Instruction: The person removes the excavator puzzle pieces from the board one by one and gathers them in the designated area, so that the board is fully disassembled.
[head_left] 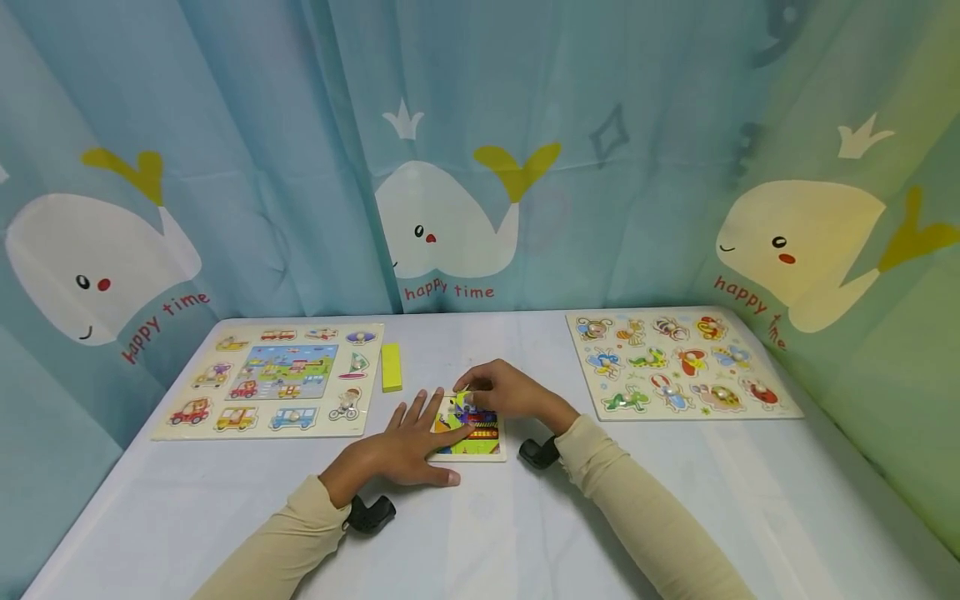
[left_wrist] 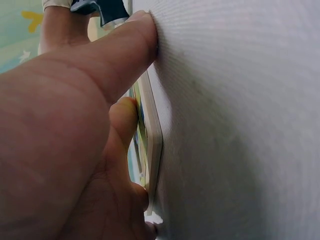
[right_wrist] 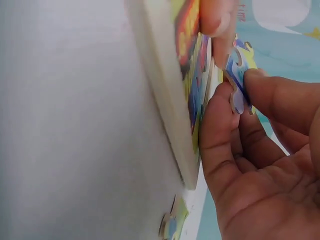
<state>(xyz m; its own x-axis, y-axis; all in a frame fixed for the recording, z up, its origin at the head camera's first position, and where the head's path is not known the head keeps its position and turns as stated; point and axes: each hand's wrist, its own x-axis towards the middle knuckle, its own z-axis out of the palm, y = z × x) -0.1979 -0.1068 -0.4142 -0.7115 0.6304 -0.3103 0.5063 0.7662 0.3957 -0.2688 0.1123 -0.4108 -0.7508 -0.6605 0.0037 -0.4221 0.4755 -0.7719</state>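
Observation:
A small jigsaw puzzle (head_left: 480,446) in a pale wooden frame lies on the table, its colourful picture partly hidden by both hands. My left hand (head_left: 408,446) rests across its left side, fingers spread and straight, thumb on the cloth below. Over the upper part of the puzzle, my right hand (head_left: 506,390) pinches a jigsaw piece (right_wrist: 238,82) between thumb and fingers. That piece is held tilted up from the frame in the right wrist view. Another loose jigsaw piece (right_wrist: 175,220) lies on the table near the frame's corner.
A yellow block (head_left: 392,367) lies up and left of the puzzle. Further left is a vehicle peg board (head_left: 202,350); at the back right is an insect peg board (head_left: 592,375). A blue whale-print curtain (head_left: 300,167) hangs behind the white-covered table (head_left: 480,533).

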